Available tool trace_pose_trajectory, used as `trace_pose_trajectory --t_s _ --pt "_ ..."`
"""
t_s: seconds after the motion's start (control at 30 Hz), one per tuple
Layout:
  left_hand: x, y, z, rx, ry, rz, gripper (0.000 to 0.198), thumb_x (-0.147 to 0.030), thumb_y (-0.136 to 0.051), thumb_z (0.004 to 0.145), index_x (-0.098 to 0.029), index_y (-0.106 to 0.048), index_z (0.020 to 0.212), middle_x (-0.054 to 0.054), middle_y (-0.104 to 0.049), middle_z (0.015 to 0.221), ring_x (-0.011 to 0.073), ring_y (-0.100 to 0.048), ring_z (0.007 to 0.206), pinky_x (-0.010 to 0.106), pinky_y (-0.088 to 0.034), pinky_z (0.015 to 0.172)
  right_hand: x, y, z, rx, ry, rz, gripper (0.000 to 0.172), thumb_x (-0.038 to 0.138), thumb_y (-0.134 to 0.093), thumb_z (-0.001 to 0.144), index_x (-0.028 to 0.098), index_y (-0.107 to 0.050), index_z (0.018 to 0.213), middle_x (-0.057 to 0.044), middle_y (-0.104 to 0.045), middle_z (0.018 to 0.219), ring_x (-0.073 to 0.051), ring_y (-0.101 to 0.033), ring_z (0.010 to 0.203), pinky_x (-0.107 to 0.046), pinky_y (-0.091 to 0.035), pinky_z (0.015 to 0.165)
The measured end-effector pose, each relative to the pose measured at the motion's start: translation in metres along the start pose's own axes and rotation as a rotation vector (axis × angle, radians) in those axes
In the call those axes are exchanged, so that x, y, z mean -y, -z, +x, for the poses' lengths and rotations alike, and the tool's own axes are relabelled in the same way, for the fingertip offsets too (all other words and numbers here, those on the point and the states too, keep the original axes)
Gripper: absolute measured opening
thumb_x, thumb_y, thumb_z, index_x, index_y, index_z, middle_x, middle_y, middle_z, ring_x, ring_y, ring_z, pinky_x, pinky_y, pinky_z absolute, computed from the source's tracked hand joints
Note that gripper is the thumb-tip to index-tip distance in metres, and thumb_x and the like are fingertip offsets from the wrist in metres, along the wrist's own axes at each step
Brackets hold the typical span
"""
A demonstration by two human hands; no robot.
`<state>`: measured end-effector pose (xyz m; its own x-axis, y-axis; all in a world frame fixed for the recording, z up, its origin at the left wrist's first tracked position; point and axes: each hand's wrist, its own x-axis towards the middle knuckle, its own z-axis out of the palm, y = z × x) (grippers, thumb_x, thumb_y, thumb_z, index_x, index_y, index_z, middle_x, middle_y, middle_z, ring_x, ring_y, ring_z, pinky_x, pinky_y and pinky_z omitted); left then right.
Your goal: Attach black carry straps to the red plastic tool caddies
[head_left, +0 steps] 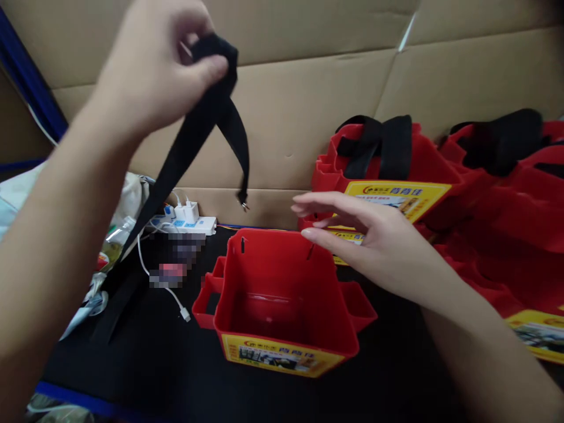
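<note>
While pinched in left hand, strap diagonal, down-left; right hand open near red caddy

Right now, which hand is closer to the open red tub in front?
Right. The right hand hovers open just above the red tub at its back rim; the left hand is raised high to the left, pinching a black strap.
</note>
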<state>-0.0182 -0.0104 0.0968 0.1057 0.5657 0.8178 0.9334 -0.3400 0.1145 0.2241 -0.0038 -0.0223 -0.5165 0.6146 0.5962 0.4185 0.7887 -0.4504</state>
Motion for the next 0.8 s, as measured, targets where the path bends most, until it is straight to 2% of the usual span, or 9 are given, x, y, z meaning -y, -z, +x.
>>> trace_pose_trajectory --t_s 0.1,0.23,0.3,0.4,0.47,0.53,0.67,0.73,0.8 --pt "-0.021 -0.027 -0.002 0.185 -0.221 -0.106 0.031 -0.031 -0.046 0.081 -0.003 -0.06 0.081 -0.001 -0.048 0.065 0.0098 -0.052 0.068 0.028 -0.038 0.069 -0.01 -0.015 0.004 -0.056 -0.038 0.13 0.065 0.033 -0.064 0.074 0.024 -0.036 0.132 -0.007 -0.052 0.125 -0.02 -0.052 0.112 -0.032 -0.048 0.088" --pt "-0.043 -0.067 -0.021 0.401 -0.408 -0.234 0.016 -0.022 -0.05 0.081 -0.011 -0.059 0.074 0.001 -0.052 0.07 0.0139 -0.054 0.071 0.026 -0.04 0.068 -0.026 -0.037 0.012 -0.167 -0.106 0.306 0.08 0.035 -0.063 0.074 0.027 -0.017 0.139 -0.008 -0.047 0.129 -0.02 -0.052 0.111 -0.032 -0.049 0.087" --pt "-0.05 -0.083 -0.031 0.445 -0.462 -0.308 0.013 -0.021 -0.051 0.081 -0.014 -0.059 0.075 0.002 -0.054 0.075 0.0161 -0.055 0.077 0.027 -0.041 0.073 -0.034 -0.04 0.016 -0.252 -0.127 0.351 0.07 0.034 -0.06 0.076 0.027 -0.024 0.136 -0.006 -0.054 0.118 -0.018 -0.057 0.102 -0.028 -0.051 0.079" --pt "-0.046 -0.096 -0.048 0.449 -0.397 -0.424 0.009 -0.024 -0.054 0.08 -0.016 -0.057 0.084 0.005 -0.056 0.09 0.0179 -0.055 0.086 0.029 -0.043 0.078 -0.038 -0.036 0.019 -0.272 -0.158 0.354 0.03 0.034 -0.054 0.081 0.018 -0.055 0.105 -0.002 -0.062 0.08 -0.013 -0.061 0.072 -0.021 -0.05 0.059" --pt "-0.032 -0.095 -0.064 0.407 -0.24 -0.519 0.027 -0.029 -0.059 0.077 -0.017 -0.052 0.1 0.008 -0.055 0.106 0.0192 -0.054 0.094 0.03 -0.045 0.08 -0.037 -0.032 0.019 -0.257 -0.185 0.36 0.022 0.036 -0.051 0.083 0.015 -0.059 0.084 0.0 -0.057 0.063 -0.009 -0.056 0.055 -0.018 -0.045 0.048" --pt "-0.01 -0.087 -0.087 0.451 -0.053 -0.599 0.048 -0.036 -0.061 0.075 -0.02 -0.042 0.116 0.009 -0.049 0.121 0.0209 -0.052 0.105 0.031 -0.045 0.084 -0.034 -0.03 0.019 -0.266 -0.199 0.387 0.024 0.037 -0.051 0.083 0.015 -0.059 0.082 0.0 -0.057 0.06 -0.008 -0.055 0.051 -0.018 -0.042 0.044" --pt "0.054 -0.062 -0.157 0.851 0.23 -0.516 0.044 -0.041 -0.048 0.083 -0.027 -0.043 0.125 0.005 -0.047 0.132 0.023 -0.045 0.119 0.038 -0.037 0.098 -0.03 -0.032 0.019 -0.258 -0.234 0.432 0.028 0.04 -0.051 0.082 0.014 -0.06 0.088 -0.001 -0.059 0.059 -0.007 -0.052 0.044 -0.018 -0.04 0.041" --pt "0.09 -0.052 -0.195 0.867 0.427 -0.396 0.036 -0.043 -0.051 0.08 -0.031 -0.056 0.114 -0.001 -0.061 0.116 0.0261 -0.054 0.106 0.04 -0.04 0.093 -0.03 -0.034 0.02 -0.251 -0.251 0.431 0.029 0.041 -0.052 0.081 0.014 -0.06 0.087 0.0 -0.059 0.057 -0.006 -0.047 0.04 -0.018 -0.037 0.039" --pt "0.124 -0.046 -0.22 0.88 0.473 -0.488 0.023 -0.042 -0.05 0.08 -0.036 -0.066 0.096 -0.007 -0.067 0.075 0.022 -0.059 0.068 0.037 -0.046 0.073 -0.03 -0.036 0.021 -0.255 -0.261 0.437 0.029 0.041 -0.053 0.081 0.014 -0.061 0.087 0.0 -0.059 0.058 -0.006 -0.045 0.039 -0.018 -0.036 0.038"
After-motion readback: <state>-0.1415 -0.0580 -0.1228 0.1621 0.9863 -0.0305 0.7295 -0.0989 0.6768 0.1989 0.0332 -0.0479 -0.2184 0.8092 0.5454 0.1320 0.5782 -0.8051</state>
